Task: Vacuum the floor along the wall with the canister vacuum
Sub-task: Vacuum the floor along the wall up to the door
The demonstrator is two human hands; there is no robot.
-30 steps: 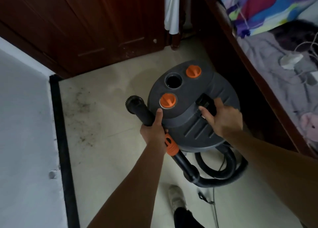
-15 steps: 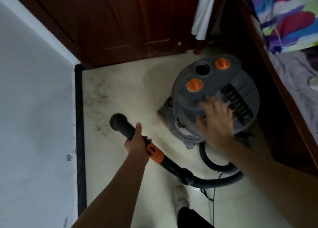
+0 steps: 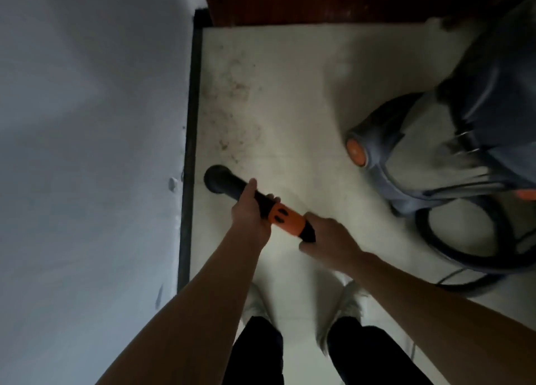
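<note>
Low beside the wall (image 3: pixel 87 123), my left grip (image 3: pixel 252 210) is wrapped round the black nozzle (image 3: pixel 235 190) just ahead of its orange collar (image 3: pixel 287 219). My right grip (image 3: pixel 327 236) is curled on the back end of the same nozzle, behind the collar, where the hose joins. The nozzle's open mouth (image 3: pixel 216 178) sits near the dark skirting strip (image 3: pixel 190 152), short of the scatter of dirt (image 3: pixel 232 94) on the pale floor (image 3: pixel 304 79); whether it touches the floor I cannot tell. The nozzle looks stiff and light, easiest to steer from the collar. I judge the hose (image 3: pixel 423 233) springy and likely to tug back. The canister (image 3: pixel 493 109) stands well apart to my right, blurred and bulky, so I would pull it gently
</note>
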